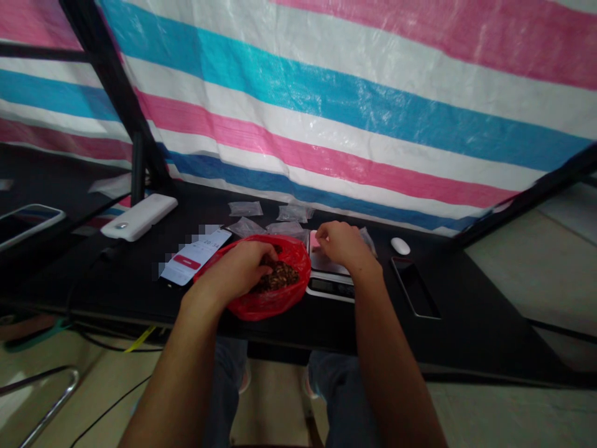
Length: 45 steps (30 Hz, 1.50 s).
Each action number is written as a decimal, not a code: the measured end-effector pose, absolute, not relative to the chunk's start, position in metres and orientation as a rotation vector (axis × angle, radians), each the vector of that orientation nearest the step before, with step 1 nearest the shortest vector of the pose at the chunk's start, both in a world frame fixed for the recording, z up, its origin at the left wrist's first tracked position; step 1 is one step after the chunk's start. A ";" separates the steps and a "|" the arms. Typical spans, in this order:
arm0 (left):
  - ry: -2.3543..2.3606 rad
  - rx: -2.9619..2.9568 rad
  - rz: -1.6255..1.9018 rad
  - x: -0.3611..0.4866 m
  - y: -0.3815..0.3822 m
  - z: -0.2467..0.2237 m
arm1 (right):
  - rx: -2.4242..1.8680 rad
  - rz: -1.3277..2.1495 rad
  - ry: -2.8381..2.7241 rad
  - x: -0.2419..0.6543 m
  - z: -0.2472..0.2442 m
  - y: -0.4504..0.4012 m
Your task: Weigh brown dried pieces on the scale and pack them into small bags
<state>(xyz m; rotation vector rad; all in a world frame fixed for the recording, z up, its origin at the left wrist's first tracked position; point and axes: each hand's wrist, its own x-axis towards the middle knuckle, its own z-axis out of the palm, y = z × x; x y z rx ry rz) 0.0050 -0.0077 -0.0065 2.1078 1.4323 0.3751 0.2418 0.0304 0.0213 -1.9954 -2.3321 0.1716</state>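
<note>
A red plastic bag [268,306] stands open on the black table, with small brown pieces [282,275] inside. My left hand [247,264] reaches into the bag, its fingers curled at the brown pieces; what they hold, if anything, is too small to tell. Right of the bag lies a white digital scale [331,289] with a small pink item [316,241] on its plate. Over the plate is my right hand [338,241], fingers pinched together beside the pink item; whether something is between them is hidden.
Behind the bag lie several clear plastic packets [245,208]. A lit phone [191,258] and a white power bank [140,218] are at the left. On the right are a white mouse [400,246] and a dark phone [415,288]. A striped sheet [326,124] hangs behind.
</note>
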 end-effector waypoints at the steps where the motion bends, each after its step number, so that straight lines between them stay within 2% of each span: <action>1: 1.440 2.109 0.380 0.005 -0.008 -0.006 | -1.910 0.199 -2.356 0.244 0.021 0.031; 4: 1.453 2.105 0.389 0.005 -0.008 -0.005 | -1.758 0.264 -2.419 0.247 0.018 0.032; 14: 1.420 2.150 0.221 0.008 -0.007 -0.011 | -1.877 0.303 -2.398 0.246 0.005 0.032; 19: 1.422 2.120 0.238 0.008 -0.005 -0.015 | -1.901 0.208 -2.407 0.238 0.012 0.029; 23: 1.456 2.109 0.249 0.008 -0.004 -0.019 | -1.765 0.152 -2.343 0.245 0.023 0.026; 30: 1.472 2.143 0.211 0.009 -0.004 -0.018 | -1.631 0.329 -2.050 0.290 0.036 0.022; 35: 1.437 2.136 0.204 0.011 -0.002 -0.021 | -1.680 0.433 -2.121 0.294 0.035 0.018; 45: 1.485 2.118 0.219 0.011 -0.005 -0.018 | -1.660 0.202 -2.219 0.263 0.028 0.027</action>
